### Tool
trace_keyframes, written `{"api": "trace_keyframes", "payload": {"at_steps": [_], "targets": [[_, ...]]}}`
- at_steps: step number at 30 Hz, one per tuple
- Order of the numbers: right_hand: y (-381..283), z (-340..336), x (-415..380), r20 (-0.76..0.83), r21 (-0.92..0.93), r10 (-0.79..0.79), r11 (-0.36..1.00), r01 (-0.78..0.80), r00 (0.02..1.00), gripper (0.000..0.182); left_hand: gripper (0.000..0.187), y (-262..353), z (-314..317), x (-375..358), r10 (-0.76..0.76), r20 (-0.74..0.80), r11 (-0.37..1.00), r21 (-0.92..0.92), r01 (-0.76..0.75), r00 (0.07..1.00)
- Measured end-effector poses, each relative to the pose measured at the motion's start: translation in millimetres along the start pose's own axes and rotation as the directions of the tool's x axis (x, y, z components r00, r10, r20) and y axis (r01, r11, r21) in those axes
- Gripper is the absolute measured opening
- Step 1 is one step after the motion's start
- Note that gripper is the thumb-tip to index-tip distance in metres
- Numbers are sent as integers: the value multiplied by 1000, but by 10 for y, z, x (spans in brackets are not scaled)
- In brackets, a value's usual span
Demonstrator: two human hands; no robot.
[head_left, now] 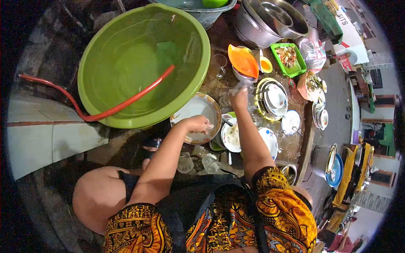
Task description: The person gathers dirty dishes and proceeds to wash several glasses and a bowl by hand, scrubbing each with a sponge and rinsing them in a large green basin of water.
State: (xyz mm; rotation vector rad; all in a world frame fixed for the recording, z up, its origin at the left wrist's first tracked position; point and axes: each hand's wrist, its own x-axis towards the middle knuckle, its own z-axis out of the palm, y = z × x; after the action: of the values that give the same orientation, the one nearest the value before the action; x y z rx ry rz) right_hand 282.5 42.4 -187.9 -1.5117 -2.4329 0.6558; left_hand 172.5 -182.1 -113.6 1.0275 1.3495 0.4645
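Green basin (126, 50) with red hose (126, 99) sits beside the dishes; left hand (198, 124) grips the plate (198, 107) rim, tilting it steady, while right hand (238, 98) closes around a glass (246, 86) above stacked bowls (274, 99).

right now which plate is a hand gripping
The big brown-rimmed plate beside the green basin; the left hand grips its near edge. The other plates lie untouched.

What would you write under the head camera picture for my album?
Left hand on a plate, right hand lifting a glass, beside a green basin.
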Motion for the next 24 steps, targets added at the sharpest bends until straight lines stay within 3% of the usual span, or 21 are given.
{"api": "trace_keyframes", "payload": {"at_steps": [2,3,4,6,8,10,11,14,18,20,24], "targets": [[-280,-207,-235,-400,7,-43,999,50,915,30,38,45,-5,-30,21,-21,999,-31,-22,1000],[-200,-150,-232,-255,150,97,987,-59,962,33,39,98,-19,-55,6,-22,997,-81,-8,1000],[-135,-90,-252,-256,147,98,987,-62,962,33,39,142,-35,-60,-6,-24,992,-125,3,1000],[-83,31,-294,-82,-53,-50,998,46,995,35,39,97,-32,25,21,-24,996,-88,-23,1000],[-167,27,-325,-104,-166,-103,982,85,989,35,40,89,-29,68,88,-40,994,-63,-90,995],[-181,111,-230,133,-354,56,935,-6,990,41,40,101,-12,70,65,-62,990,-122,-72,996],[-234,104,-166,193,-359,154,930,-76,969,36,40,115,-15,60,38,-79,982,-181,-52,996],[-414,-49,-160,220,-360,226,923,-137,949,28,41,99,-53,82,63,-83,974,-213,-79,995],[-487,-131,-149,145,-335,163,936,-106,976,25,41,-172,-10,318,108,-196,940,-300,-164,975],[-562,-221,-170,171,-231,210,958,-168,963,32,45,-4,-55,134,-28,-212,909,-413,-64,977],[-564,-350,-215,180,-158,215,969,-188,960,36,50,-98,-23,189,-73,-193,812,-581,-54,979]]}}
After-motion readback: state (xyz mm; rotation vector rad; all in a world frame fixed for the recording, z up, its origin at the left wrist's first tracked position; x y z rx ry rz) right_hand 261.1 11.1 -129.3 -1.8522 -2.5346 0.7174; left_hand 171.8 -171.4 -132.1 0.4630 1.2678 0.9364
